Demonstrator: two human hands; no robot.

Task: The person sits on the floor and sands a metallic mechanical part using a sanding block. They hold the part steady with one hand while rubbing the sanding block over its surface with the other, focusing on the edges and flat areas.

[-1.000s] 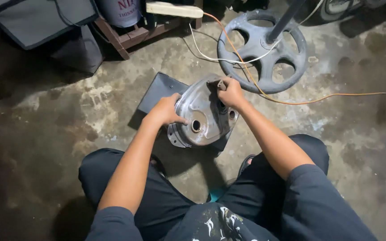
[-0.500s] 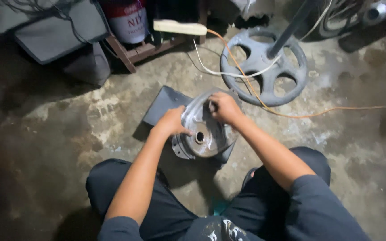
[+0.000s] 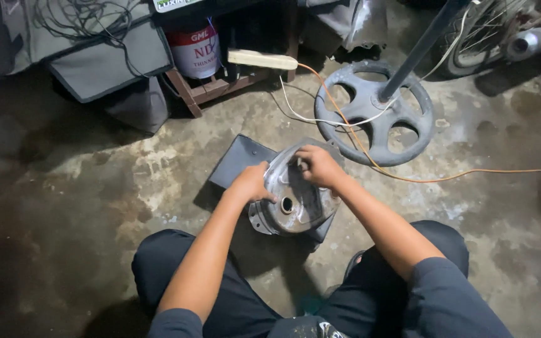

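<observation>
A rounded silver metal engine cover (image 3: 295, 206) with a hole in its middle stands tilted on a dark flat pad (image 3: 239, 164) on the concrete floor. My left hand (image 3: 253, 183) grips the cover's left rim. My right hand (image 3: 318, 166) is closed over its top edge, fingers curled on the rim. My knees in dark trousers frame the cover from below.
A round grey fan base (image 3: 376, 111) with a dark pole stands just beyond, with orange (image 3: 446, 180) and white cables running across it. A paint can (image 3: 195, 51) sits on a wooden pallet at the back, beside dark bags (image 3: 114, 59).
The view has shifted, so everything sits lower and further right in the frame. Both hands keep their hold on the cover, which looks tipped slightly more upright.
</observation>
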